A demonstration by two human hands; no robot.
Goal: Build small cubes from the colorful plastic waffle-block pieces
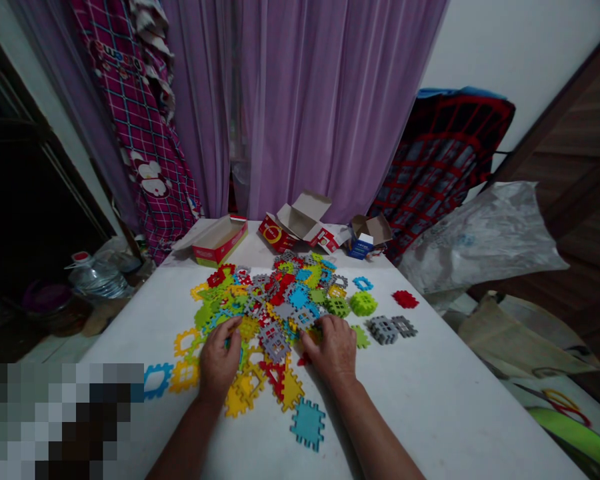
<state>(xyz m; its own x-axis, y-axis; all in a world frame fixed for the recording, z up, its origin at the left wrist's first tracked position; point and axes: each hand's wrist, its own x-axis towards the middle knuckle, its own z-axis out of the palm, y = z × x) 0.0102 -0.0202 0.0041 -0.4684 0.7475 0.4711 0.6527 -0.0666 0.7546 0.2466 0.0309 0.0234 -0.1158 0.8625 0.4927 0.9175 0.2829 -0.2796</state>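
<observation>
A heap of interlocking plastic building tiles [285, 293] in grey, yellow, green, red and blue covers the middle of the table. My left hand [221, 357] rests at the heap's left side, fingers curved and thumb apart, beside a yellow tile [249, 328]. On the other side, my right hand [334, 347] lies over tiles with its thumb spread from the fingers; its fingertips are partly hidden. Between the hands a grey window tile [274, 341] sits on top. Closer to me are a yellow tile [293, 390] and a teal square tile [309, 425].
Opened cardboard boxes stand along the back: a red-green one [220, 247], a red one [300, 223] and a blue one [363, 247]. Stacked grey tiles [383, 330] and a red tile [405, 299] lie right on the white table [430, 400]. A plastic bag [485, 233] hangs beyond the right edge.
</observation>
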